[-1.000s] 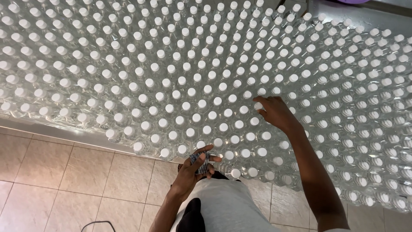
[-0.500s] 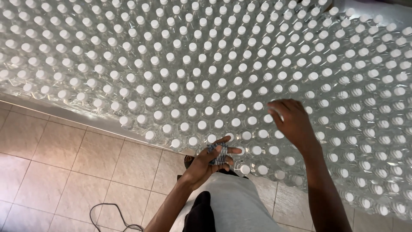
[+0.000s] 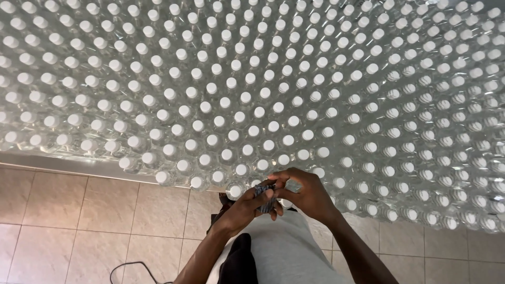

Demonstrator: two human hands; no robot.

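Your left hand (image 3: 247,206) and right hand (image 3: 307,193) meet at the bench (image 3: 79,167) edge, both pinching a small bundle of grey labels (image 3: 265,195), just below the white-capped clear bottles (image 3: 231,105).

I see clear bottles (image 3: 247,110) with white caps (image 3: 235,135), set in a regular diagonal grid. The floor (image 3: 79,221) has beige tiles with pale grout lines. Grey shirt (image 3: 286,252); black cable (image 3: 123,268); grey-blue patterned labels (image 3: 264,197).

Bright, even daylight glares off the bottles (image 3: 252,94); edges bend outward.
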